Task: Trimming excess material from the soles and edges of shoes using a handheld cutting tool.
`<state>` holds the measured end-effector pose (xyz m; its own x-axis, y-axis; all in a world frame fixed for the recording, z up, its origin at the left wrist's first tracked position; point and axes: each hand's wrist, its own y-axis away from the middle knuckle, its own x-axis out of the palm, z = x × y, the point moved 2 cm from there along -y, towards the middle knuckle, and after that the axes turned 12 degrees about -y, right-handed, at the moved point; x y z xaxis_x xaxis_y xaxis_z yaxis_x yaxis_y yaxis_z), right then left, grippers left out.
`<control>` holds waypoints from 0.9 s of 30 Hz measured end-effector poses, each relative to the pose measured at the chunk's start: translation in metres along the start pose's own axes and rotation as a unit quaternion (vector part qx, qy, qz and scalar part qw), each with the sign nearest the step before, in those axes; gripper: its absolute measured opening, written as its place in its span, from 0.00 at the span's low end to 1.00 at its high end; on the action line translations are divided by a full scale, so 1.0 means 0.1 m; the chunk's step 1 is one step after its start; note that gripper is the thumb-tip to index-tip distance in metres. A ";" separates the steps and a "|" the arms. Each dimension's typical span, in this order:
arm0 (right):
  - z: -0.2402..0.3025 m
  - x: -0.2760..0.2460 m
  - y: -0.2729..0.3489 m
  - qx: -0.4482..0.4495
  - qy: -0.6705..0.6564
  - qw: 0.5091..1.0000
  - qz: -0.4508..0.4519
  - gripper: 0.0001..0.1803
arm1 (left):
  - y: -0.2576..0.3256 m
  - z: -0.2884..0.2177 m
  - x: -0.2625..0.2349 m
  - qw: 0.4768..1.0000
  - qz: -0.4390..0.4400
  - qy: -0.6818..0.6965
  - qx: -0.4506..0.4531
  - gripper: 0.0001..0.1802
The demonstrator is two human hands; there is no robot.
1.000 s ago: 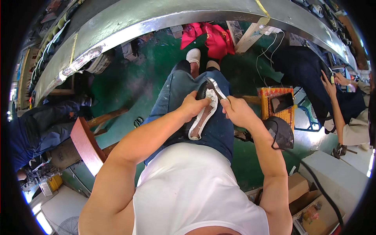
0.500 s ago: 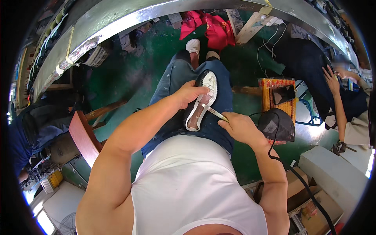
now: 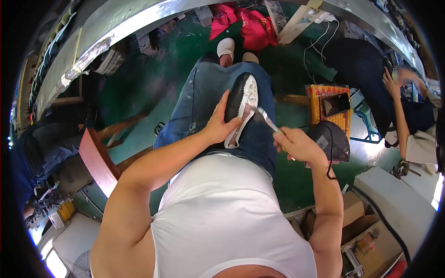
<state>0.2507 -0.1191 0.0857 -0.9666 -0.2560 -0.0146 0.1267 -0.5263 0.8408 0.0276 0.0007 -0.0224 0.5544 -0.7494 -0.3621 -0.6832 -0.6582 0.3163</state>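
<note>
A dark shoe upper [image 3: 235,102] lies across my thighs with its underside up. White material rims that underside, pleated toward the toe, around a brown middle. My left hand [image 3: 221,122] grips the shoe from the left, its fingers along the dark side and its thumb over the edge near the heel half. In my right hand [image 3: 295,144] is a slim metal hand tool [image 3: 270,123] with a curved head, held by its handle. The head sits at the shoe's right edge around mid-length; whether it touches cannot be made out.
A curved metal bench edge [image 3: 153,18] spans the far side. At left stands a reddish wooden stool [image 3: 98,160]. On the right are an orange beaded seat [image 3: 317,104], a dark rounded cover [image 3: 328,143], a black cable [image 3: 380,217] and a co-worker's arm [image 3: 401,125]. Cardboard boxes [image 3: 354,208] stand lower right.
My left hand has slid from the toe half toward the heel half of the shoe. The shoe has tilted, showing more of its dark side. My right hand has moved right, turning the tool.
</note>
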 end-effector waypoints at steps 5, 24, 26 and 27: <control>-0.07 0.34 -0.40 -0.290 0.158 0.919 -0.217 0.19 | 0.07 -0.05 0.06 0.997 -0.053 -0.050 -0.001 0.55; -0.03 0.06 -0.59 -0.220 -0.191 0.945 -0.150 0.24 | -0.35 -0.11 -0.30 0.993 -0.036 -0.025 -0.108 0.42; -0.19 0.09 -0.71 -0.231 -0.297 0.918 -0.126 0.25 | -0.50 0.00 -0.22 0.992 -0.044 0.052 -0.109 0.35; -0.31 0.10 -0.77 -0.225 -0.311 0.915 -0.124 0.25 | -0.56 0.02 -0.21 0.989 -0.021 0.087 -0.115 0.31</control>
<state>0.2386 -0.1058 0.0039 -0.9000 0.3536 0.2547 -0.1696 -0.8226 0.5427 0.0535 0.0535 -0.0342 0.6661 -0.7097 -0.2294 -0.5432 -0.6724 0.5028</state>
